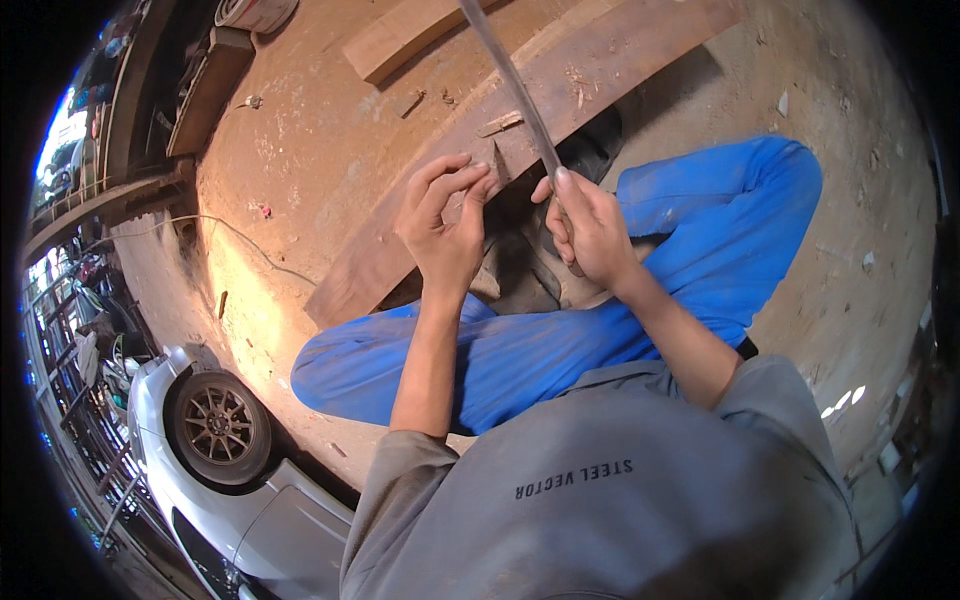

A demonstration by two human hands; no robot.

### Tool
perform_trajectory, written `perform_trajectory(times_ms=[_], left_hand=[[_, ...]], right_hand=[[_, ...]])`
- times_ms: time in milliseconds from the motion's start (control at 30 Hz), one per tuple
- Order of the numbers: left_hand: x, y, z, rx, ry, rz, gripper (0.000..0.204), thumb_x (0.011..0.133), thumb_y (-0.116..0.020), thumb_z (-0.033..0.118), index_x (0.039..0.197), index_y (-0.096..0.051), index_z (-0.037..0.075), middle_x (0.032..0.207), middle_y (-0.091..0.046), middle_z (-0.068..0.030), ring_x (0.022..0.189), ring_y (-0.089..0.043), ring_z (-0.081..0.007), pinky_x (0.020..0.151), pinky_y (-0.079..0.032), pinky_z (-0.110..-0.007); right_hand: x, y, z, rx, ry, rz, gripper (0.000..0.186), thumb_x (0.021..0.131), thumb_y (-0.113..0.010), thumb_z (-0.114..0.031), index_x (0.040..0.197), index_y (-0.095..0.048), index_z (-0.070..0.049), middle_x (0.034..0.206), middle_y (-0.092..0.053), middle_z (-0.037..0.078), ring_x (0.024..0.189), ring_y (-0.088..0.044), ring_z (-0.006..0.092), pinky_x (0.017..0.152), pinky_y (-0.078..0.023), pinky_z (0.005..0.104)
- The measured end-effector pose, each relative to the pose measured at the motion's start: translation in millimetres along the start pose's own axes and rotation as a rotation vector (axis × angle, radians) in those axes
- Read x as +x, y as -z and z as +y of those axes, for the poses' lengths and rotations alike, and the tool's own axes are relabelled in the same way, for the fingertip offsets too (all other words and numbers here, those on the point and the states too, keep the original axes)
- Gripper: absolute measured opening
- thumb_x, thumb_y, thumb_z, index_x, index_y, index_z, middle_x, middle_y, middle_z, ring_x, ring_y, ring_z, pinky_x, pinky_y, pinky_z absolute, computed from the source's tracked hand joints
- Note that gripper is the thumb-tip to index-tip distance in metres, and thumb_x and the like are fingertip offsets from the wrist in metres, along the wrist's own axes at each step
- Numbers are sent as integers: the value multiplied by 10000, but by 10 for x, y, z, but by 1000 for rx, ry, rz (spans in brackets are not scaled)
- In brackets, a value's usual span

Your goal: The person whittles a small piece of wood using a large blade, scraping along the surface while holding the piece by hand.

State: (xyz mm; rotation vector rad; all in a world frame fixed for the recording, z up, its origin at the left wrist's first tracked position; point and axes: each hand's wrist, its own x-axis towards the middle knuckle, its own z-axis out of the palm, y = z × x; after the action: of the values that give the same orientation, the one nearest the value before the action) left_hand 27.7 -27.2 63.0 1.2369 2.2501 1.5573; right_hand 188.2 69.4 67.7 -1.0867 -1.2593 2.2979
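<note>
Above blue-trousered knees, right hand [592,232] gripping metal strip [512,85], left hand [445,225] beside.

The setting is appearing as an open-air vehicle workshop yard. A white car [240,500] with an alloy wheel [218,428] is standing at lower left on a bare dirt floor [300,150]. Rough wooden planks [560,90] are lying across the ground, and metal racking [70,390] is lining the left edge.
</note>
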Motion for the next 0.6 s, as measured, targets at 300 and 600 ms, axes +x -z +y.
perform_trajectory(times_ms=[300, 600], left_hand=[[93, 105, 179, -226, 366, -194, 272, 781, -883, -15, 1010, -744, 34, 956, -606, 1, 769, -524, -34, 650, -440, -189], [52, 200, 69, -552, 708, -163, 326, 774, -898, -16, 962, -633, 18, 896, -638, -4, 716, -611, -27, 640, -494, -190]], right_hand=[[-151, 245, 285, -413, -85, 8, 446, 1094, -525, -379, 938, -655, 18, 595, -495, 32, 574, -479, 104, 538, -389, 331], [-429, 289, -133, -420, -100, 53, 421, 1118, -480, -377, 1053, -671, -8, 603, -464, -30, 550, -424, 45, 501, -331, 260]])
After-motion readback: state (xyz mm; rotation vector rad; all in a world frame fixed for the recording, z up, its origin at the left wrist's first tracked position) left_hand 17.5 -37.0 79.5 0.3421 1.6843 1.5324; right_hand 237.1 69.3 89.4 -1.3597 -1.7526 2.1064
